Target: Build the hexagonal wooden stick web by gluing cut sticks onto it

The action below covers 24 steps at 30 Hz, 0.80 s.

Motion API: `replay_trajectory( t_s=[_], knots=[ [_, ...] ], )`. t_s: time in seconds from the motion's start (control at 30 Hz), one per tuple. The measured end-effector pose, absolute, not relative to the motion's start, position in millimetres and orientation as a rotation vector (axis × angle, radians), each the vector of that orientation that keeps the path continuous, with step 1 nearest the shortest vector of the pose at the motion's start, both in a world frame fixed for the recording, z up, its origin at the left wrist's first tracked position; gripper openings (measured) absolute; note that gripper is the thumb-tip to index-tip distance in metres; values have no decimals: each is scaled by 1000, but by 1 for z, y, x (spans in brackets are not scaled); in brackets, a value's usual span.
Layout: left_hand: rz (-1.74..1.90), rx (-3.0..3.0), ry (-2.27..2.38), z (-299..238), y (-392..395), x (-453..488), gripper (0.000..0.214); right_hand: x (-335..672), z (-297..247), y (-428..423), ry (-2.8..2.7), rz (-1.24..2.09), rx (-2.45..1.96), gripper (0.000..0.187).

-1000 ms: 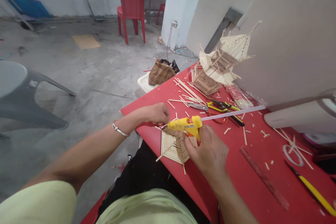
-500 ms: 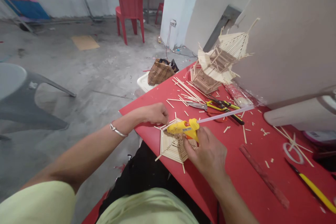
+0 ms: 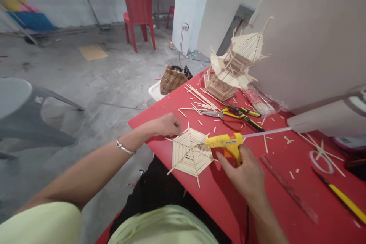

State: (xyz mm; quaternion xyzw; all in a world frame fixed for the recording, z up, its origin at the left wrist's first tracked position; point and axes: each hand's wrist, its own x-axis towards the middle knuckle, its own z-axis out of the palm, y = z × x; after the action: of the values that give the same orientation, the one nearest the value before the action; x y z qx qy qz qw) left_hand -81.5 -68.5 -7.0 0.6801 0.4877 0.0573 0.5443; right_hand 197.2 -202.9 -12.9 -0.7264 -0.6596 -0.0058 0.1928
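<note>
A yellow hot glue gun [image 3: 224,142] is gripped in my right hand [image 3: 246,171], with a long clear glue stick [image 3: 268,132] out of its back. Its nozzle points left, over the middle of a hexagonal panel of thin wooden sticks [image 3: 183,162]. That panel lies flat near the table's edge, with stick ends jutting from its corners. My left hand [image 3: 168,125] is closed at the panel's upper left edge, its fingers curled down. What those fingers pinch, if anything, is hidden.
On the red table [image 3: 217,202] stands a tiered stick model [image 3: 234,68]. Loose sticks [image 3: 201,97], scissors [image 3: 213,114], yellow-black pliers [image 3: 243,116], a red strip [image 3: 288,188], a tape roll [image 3: 321,161] and a yellow-handled tool [image 3: 345,200] lie around. A grey stool [image 3: 42,114] is at left.
My right hand has moved the glue gun to the right and slightly down, away from the left hand, uncovering the hexagonal panel. My left hand has stayed at the panel's upper edge.
</note>
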Motion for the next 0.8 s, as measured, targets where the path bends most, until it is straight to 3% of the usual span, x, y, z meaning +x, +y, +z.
replay_trajectory(
  t_s=[0.2, 0.4, 0.5, 0.67, 0.8],
  knots=[
    [103, 1598, 1169, -2, -68, -79, 12, 238, -20, -206, -1457, 359, -2177, 53],
    [42, 1609, 1153, 6, -65, -77, 17, 264, -31, -207, -1466, 305, -2240, 53],
    [15, 1624, 1136, 5, -63, -78, 13, 265, -40, -207, -1593, 153, -2272, 56],
    [13, 1655, 1122, 1, -62, -80, 13, 260, -42, -209, -1838, -456, -2216, 58],
    [-9, 1666, 1132, 3, -61, -79, 15, 250, -30, -209, -1827, -702, -2114, 45]
  ],
)
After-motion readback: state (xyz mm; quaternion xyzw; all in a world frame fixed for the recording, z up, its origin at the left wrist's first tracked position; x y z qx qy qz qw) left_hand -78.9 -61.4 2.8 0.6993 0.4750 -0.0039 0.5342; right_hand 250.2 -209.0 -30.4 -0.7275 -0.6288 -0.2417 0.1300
